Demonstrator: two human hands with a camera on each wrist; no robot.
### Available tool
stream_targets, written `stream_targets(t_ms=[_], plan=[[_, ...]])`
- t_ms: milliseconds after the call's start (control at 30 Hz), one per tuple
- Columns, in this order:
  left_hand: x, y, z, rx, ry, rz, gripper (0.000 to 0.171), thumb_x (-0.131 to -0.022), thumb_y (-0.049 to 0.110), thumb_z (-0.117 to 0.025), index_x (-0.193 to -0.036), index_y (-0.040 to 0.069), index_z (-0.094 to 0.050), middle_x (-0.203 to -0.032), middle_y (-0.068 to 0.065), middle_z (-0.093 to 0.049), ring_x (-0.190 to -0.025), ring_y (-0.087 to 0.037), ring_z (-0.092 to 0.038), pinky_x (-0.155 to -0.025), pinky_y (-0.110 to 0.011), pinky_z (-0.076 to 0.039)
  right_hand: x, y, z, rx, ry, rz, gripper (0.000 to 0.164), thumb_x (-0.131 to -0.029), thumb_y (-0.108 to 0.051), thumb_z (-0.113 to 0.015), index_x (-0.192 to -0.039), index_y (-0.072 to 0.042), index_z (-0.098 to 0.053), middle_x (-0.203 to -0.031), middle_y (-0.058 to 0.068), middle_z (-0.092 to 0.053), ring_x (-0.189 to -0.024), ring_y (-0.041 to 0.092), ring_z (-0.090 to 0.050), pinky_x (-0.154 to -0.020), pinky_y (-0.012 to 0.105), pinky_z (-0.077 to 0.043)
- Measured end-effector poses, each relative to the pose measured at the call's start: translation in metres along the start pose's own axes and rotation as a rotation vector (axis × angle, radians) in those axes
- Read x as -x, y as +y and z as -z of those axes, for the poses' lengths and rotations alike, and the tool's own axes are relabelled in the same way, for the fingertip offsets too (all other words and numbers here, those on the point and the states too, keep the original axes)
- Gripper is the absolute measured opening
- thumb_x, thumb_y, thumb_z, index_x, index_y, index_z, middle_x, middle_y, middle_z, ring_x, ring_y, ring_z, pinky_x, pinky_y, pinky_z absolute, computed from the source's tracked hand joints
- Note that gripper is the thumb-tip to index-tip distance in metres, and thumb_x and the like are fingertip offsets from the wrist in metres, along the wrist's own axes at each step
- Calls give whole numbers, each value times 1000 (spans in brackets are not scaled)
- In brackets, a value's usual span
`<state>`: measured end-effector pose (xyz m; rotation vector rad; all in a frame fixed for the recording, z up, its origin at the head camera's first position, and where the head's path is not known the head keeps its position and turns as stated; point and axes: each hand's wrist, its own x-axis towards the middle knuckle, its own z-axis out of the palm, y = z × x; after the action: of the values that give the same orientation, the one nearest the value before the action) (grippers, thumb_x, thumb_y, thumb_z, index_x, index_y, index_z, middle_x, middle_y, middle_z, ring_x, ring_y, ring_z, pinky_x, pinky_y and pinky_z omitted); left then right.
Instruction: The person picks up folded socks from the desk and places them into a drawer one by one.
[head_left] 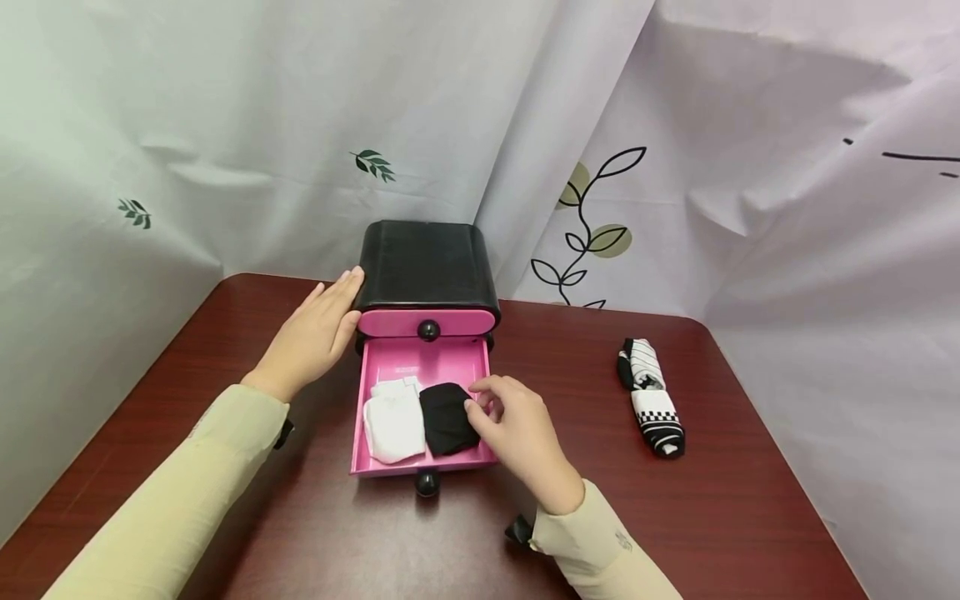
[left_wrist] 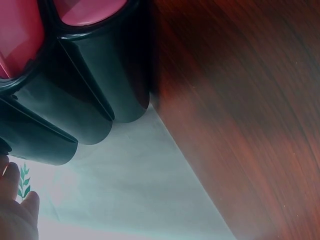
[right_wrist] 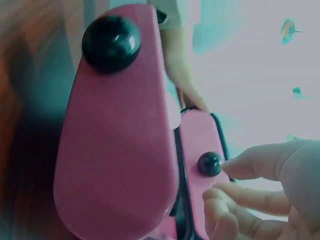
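Observation:
A small black drawer cabinet [head_left: 423,262] with pink drawer fronts stands on the table. Its lower pink drawer [head_left: 453,360] is pulled out. Inside lie a folded white cloth item [head_left: 395,427], at left, and a folded black cloth item [head_left: 444,417], at right. My left hand [head_left: 311,340] rests with straight fingers against the cabinet's left side. Over the drawer's right edge, my right hand [head_left: 519,423] has its loosely bent fingers and thumb at the black item. The right wrist view shows thumb and fingers apart, nothing visible between them, beyond the drawer front [right_wrist: 117,145].
On the table's right side lie patterned black-and-white socks [head_left: 657,400], bundled in a row. A pale curtain [head_left: 300,125] with leaf prints hangs behind the reddish-brown table [head_left: 570,375]. Round black knobs [head_left: 427,483] stick out from the drawer fronts.

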<state>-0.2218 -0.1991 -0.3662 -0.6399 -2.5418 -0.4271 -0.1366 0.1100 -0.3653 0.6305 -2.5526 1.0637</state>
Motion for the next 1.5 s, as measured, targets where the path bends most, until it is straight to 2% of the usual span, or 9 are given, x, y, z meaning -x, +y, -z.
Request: stream_targets(t_ms=[100,267,500,633,767,867,1000,1200,1500], plan=[[0,0,1,-1,-1,1,59,-99,30,-43,-150,10,-21,-153,-6,-25,-140,-22,-23,-116,-39,-10,6,-5,3,-102,-19,17,12,-82,-11,-70,-94,-9,-69,-74,-8,-56,-63,6,-53,-58,20,-48],[-1,1,1,0,-5,1,59,-100,30,-42,-150,10,-21,-153,-6,-25,-141,-22,-22,-116,-38,-10,16,-13,6,-273,-87,-29,12,-83,-9,-68,-95,-12,-70,-73,-13,-60,-60,5,-54,-55,22,-49],[0,2,2,3,-5,4,58,-100,30,-42,-150,10,-21,-153,-6,-25,-141,-22,-22,-116,-40,-11,30,-43,21,-393,-207,-93,10,-83,0,-67,-90,-7,-69,-71,2,-65,-56,8,-53,-51,23,-48],[-1,3,2,5,-4,3,58,-100,30,-41,-150,9,-21,-153,-6,-25,-140,-22,-22,-115,-40,-11,42,-25,5,-453,-293,-112,7,-86,-9,-67,-92,-7,-69,-72,3,-67,-54,11,-58,-49,23,-50],[0,3,3,5,-10,7,58,-100,31,-41,-150,9,-21,-153,-6,-25,-140,-22,-22,-116,-40,-11,54,-14,-7,-522,-410,-142,12,-89,-21,-65,-91,-10,-69,-72,7,-68,-52,17,-62,-46,23,-50],[0,3,3,3,-11,8,58,-100,31,-41,-150,9,-21,-153,-6,-25,-140,-22,-22,-115,-40,-11,61,-10,-15,-576,-496,-187,18,-89,-26,-65,-87,-9,-69,-71,9,-68,-51,22,-62,-44,28,-51],[0,3,3,2,-8,8,57,-100,31,-40,-150,8,-21,-153,-7,-26,-140,-22,-23,-116,-39,-10,67,-5,-26,-631,-569,-243,27,-90,-29,-63,-84,-4,-68,-68,7,-68,-48,19,-60,-41,37,-52],[0,3,3,9,-8,6,57,-101,30,-40,-150,8,-21,-153,-7,-26,-140,-22,-22,-116,-39,-10,72,1,-41,-646,-599,-323,31,-92,-31,-60,-84,-1,-65,-65,6,-67,-46,12,-58,-38,32,-49],[-1,2,2,0,-14,6,57,-101,30,-40,-150,9,-20,-153,-7,-25,-141,-21,-21,-116,-40,-11,71,5,-57,-674,-565,-348,34,-97,-30,-52,-85,1,-62,-68,12,-68,-47,14,-57,-39,31,-49]])
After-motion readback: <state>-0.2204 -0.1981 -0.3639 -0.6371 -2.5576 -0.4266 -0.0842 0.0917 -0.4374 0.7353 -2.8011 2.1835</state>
